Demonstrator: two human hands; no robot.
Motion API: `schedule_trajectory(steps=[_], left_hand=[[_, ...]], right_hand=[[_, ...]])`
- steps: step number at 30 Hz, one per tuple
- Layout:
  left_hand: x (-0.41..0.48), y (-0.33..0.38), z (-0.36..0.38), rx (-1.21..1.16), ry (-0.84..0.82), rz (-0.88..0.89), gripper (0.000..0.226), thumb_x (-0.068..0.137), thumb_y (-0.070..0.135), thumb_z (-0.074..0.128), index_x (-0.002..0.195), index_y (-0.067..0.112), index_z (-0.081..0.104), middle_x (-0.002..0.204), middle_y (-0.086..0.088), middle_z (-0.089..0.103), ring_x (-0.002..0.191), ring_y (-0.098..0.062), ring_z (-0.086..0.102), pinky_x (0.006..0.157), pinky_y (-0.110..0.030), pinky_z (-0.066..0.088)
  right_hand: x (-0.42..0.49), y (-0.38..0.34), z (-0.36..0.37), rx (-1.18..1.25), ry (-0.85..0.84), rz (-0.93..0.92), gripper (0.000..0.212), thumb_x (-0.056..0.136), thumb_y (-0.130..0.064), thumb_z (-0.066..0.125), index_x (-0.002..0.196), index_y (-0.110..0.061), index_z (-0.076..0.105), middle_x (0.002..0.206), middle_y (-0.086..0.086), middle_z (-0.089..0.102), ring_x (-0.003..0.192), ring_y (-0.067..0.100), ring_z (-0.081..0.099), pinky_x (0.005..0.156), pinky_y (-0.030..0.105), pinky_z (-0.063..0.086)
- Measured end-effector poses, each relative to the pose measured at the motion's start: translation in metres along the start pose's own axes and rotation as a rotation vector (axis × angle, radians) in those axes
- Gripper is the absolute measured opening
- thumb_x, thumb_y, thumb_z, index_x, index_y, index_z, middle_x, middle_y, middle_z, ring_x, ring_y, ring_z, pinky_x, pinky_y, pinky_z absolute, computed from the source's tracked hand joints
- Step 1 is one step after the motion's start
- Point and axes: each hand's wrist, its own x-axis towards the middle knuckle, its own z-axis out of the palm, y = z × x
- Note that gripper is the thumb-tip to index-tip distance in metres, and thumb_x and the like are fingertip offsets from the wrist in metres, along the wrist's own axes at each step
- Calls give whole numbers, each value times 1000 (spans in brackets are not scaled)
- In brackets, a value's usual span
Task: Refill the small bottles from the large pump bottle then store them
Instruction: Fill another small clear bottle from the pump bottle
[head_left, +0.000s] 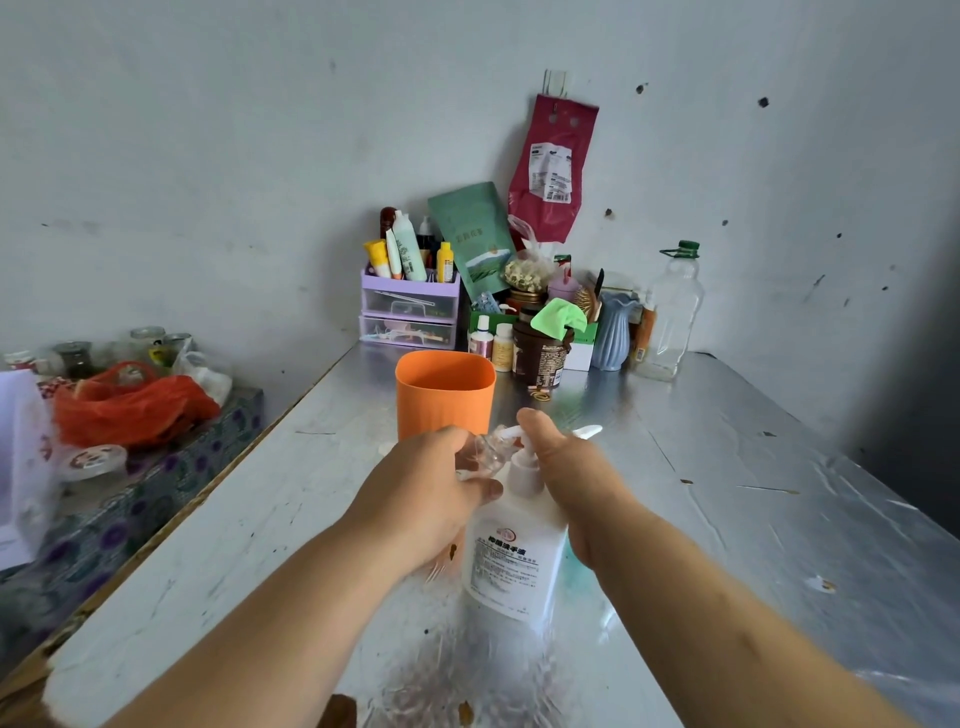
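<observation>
A large white pump bottle (511, 556) with a printed label stands on the silver table (727, 493). My left hand (426, 493) grips a small clear bottle (488, 451) and holds its mouth up under the pump's spout. My right hand (563, 467) rests on the pump head, thumb on top, fingers wrapped down behind the neck. An orange cup (445, 392) stands just behind both hands. A white cap-like piece (587, 431) shows past my right thumb.
At the back against the wall stand a purple drawer organiser (409, 312) with tubes, a brown tub (540, 356), a blue vase (615, 332) and a tall clear bottle (670, 312). A lower side table on the left holds an orange plastic bag (130, 405) and jars.
</observation>
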Motion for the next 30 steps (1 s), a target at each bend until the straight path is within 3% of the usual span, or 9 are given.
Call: schedule_trajectory(steps=[4, 9, 12, 14, 19, 21, 23, 25, 30], left_hand=[[0, -2, 1, 8, -30, -5, 24, 86, 36, 71, 106, 31, 59, 117, 19, 62, 101, -9, 60, 89, -33, 50], [-4, 1, 3, 3, -41, -21, 28, 87, 38, 70, 111, 31, 58, 121, 17, 61, 97, -7, 57, 89, -31, 49], [-5, 6, -2, 7, -20, -18, 25, 86, 38, 71, 107, 31, 59, 120, 14, 64, 100, -9, 60, 88, -32, 50], [-5, 8, -5, 17, -9, -18, 23, 85, 38, 71, 103, 32, 57, 119, 12, 65, 102, -12, 61, 88, -34, 51], [-6, 10, -6, 23, -3, -12, 31, 86, 36, 71, 113, 27, 60, 123, 12, 64, 106, -12, 60, 90, -34, 49], [-5, 10, -6, 17, -9, -7, 32, 86, 36, 71, 114, 26, 60, 124, 12, 63, 107, -13, 60, 91, -35, 49], [-5, 9, -5, 13, -14, -7, 34, 86, 36, 71, 116, 26, 59, 125, 11, 63, 108, -14, 60, 92, -36, 49], [-6, 8, -4, 17, -16, -4, 35, 87, 36, 70, 118, 26, 59, 127, 11, 62, 109, -14, 60, 93, -36, 49], [-3, 3, -3, 29, -21, -3, 29, 86, 36, 71, 112, 29, 60, 122, 13, 63, 103, -13, 61, 88, -34, 50]], right_hand=[[1, 6, 2, 22, 31, -4, 53, 62, -64, 49, 84, -19, 64, 92, 9, 71, 90, 28, 66, 92, 47, 51], [1, 8, 5, 29, 35, 49, 66, 52, -70, 46, 87, -17, 67, 96, 12, 71, 96, 31, 66, 95, 48, 50], [-6, -5, 1, 45, 44, 52, 51, 64, -59, 50, 81, -14, 67, 97, 15, 72, 82, 28, 66, 83, 35, 50], [-6, -8, 0, 38, 45, 37, 46, 66, -55, 50, 80, -15, 67, 99, 15, 72, 76, 26, 62, 74, 34, 47], [-7, -6, 0, 2, 28, 37, 44, 62, -55, 50, 74, -16, 65, 104, 20, 69, 93, 34, 65, 94, 48, 48], [-8, -7, -1, 6, 19, 20, 42, 63, -55, 51, 73, -17, 65, 104, 20, 69, 93, 35, 64, 94, 47, 48], [-4, -2, -4, 26, -8, -34, 37, 75, -56, 54, 75, -19, 63, 90, 13, 70, 76, 22, 61, 82, 35, 51], [-2, 3, -7, 36, -41, -107, 31, 90, -51, 50, 78, -23, 59, 77, -2, 61, 66, 9, 53, 65, 23, 45], [3, 7, 1, 35, 15, -76, 39, 68, -56, 51, 76, -19, 62, 79, 7, 65, 77, 27, 60, 77, 37, 49]])
